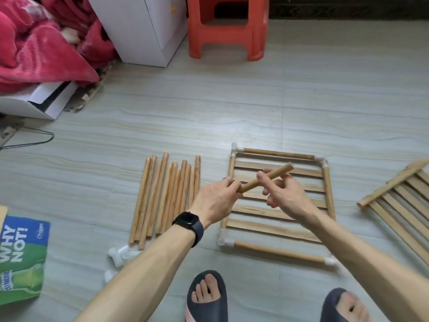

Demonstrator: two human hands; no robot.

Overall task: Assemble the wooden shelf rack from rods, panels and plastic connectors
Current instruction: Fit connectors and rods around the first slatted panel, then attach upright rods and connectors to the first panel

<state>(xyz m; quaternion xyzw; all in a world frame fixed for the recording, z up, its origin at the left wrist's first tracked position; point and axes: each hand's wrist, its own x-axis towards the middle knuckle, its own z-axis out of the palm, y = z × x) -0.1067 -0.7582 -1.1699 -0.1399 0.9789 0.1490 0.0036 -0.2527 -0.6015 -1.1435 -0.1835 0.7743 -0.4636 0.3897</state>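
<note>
A short wooden rod [274,174] is held in the air above a flat shelf frame [329,189]. My left hand [216,201] grips its near end and my right hand [286,194] holds its middle between thumb and fingers. The frame lies on the floor: a slatted panel [262,212] ringed by rods joined with white plastic connectors [223,240] at the corners. A pile of several loose rods [167,194] lies to its left. Loose white connectors [119,254] sit by my left forearm. A second slatted panel [401,201] lies at the right edge.
An orange plastic stool [228,43] and a white cabinet [141,33] stand at the back. A red blanket [44,47] and a white box [39,103] are at the left. A green printed bag [22,259] lies near left. My slippered feet [206,296] are at the bottom.
</note>
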